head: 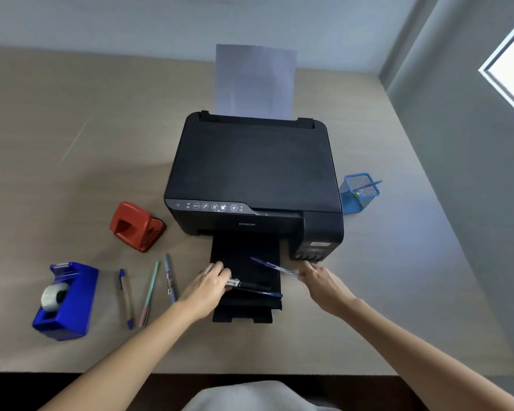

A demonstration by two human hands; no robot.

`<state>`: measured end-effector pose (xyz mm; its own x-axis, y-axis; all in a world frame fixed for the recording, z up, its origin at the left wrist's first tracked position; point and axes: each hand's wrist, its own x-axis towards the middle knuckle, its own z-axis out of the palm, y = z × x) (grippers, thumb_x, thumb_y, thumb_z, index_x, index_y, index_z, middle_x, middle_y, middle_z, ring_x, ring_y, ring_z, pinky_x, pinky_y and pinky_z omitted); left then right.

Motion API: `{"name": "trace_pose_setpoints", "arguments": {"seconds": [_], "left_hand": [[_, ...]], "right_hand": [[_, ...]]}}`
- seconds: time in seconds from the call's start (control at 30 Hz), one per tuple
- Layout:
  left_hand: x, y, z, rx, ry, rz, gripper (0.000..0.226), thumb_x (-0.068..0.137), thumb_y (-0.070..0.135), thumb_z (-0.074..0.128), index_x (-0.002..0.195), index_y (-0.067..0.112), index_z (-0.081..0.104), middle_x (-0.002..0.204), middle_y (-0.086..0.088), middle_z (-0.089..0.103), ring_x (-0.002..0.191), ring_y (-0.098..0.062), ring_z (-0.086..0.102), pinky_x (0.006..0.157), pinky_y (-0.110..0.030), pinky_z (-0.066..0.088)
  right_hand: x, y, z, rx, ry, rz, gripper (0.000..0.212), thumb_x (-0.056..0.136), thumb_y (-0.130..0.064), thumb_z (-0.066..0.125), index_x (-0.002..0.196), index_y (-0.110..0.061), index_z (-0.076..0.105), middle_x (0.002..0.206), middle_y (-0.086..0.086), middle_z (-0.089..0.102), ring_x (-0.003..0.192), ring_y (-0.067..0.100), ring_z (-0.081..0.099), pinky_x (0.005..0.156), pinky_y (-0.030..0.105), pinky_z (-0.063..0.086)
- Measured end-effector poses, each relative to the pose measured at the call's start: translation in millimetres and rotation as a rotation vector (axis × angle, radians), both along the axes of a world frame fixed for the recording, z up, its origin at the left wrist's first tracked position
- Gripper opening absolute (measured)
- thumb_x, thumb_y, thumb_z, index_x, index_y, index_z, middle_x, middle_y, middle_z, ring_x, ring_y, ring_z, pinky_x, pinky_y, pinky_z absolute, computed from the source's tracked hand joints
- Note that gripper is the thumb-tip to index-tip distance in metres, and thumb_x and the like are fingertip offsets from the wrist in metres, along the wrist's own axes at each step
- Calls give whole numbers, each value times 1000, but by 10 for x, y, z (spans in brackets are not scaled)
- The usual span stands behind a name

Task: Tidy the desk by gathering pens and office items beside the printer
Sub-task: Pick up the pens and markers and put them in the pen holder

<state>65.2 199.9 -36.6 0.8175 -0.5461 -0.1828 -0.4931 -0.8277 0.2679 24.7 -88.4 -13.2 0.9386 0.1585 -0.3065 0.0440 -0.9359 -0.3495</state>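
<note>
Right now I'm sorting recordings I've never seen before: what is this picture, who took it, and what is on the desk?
It is a single view from a camera worn on a person's head, looking down at their two bare arms. On the desk stands a black printer with paper loaded. Left of it lie a red hole punch, a blue tape dispenser and three pens. A blue mesh pen cup sits to its right. The left hand holds a black marker over the output tray; the right hand holds a purple pen.
</note>
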Motion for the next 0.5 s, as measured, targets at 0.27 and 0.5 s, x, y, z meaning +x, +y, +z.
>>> {"name": "trace_pose_setpoints", "arguments": {"seconds": [0.27, 0.5], "left_hand": [[39, -253, 80, 218, -209, -223, 32, 71, 26, 85, 93, 6, 72, 97, -12, 72, 81, -24, 71, 58, -31, 61], [-47, -417, 42, 206, -359, -218, 14, 84, 19, 61, 85, 8, 69, 84, -8, 68, 69, -22, 68, 49, -30, 57]], "right_hand": [[-105, -450, 217, 111, 24, 3, 16, 100, -20, 40, 85, -14, 39, 88, 17, 60, 71, 37, 50, 66, 43, 43], [0, -619, 197, 207, 44, -17, 11, 93, -1, 38, 92, -7, 47, 88, 16, 65, 75, 35, 54, 66, 43, 45]]}}
